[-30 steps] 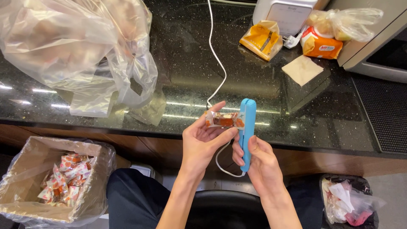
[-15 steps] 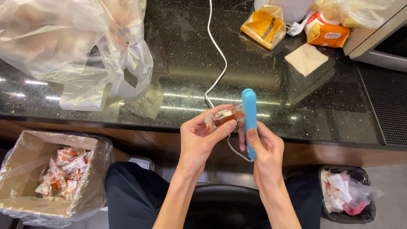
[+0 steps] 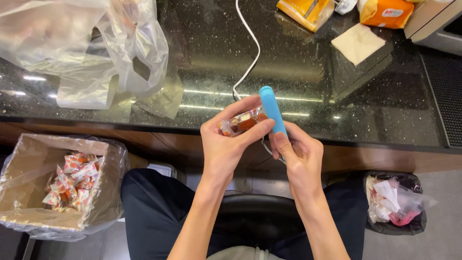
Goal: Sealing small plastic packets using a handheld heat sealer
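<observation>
Item: we pinch wrapped snack point(image 3: 239, 123) in left hand point(image 3: 226, 144), its end against blue sealer point(image 3: 272, 110); right hand point(image 3: 298, 156) grips sealer upright over desk point(image 3: 288, 72) edge, thumb bracing it.

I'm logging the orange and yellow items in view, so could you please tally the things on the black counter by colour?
Clear plastic bags: 1 heap, number unclear
Yellow packet: 1
Orange packet: 1
Beige napkin: 1
White cable: 1
Total: 5 kinds, counting the heap once
</observation>
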